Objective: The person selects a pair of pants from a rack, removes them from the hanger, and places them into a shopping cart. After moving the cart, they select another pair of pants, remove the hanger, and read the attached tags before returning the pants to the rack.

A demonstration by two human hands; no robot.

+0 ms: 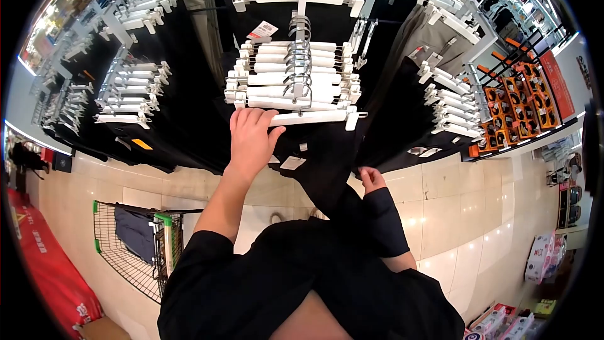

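Left hand (251,141) grips the front hanger's (314,116) left end at the rail (303,0) tip, fingers together. Hanger's long axis runs left-right. Right hand (371,179) pinches the trousers (321,170) hanging below.

Place: it was a clothing shop.
Racks: dark trousers (189,119) hung in rows on white clip hangers (296,97) from 9 to 3 o'clock.
Tags: a paper price tag (263,29) hung at 12 o'clock.
Cart: a wire shopping cart (126,258) stood at 8 o'clock on the glossy tiled floor (453,214).
Display: an orange shelf unit (516,101) of small goods stood at 2 o'clock.
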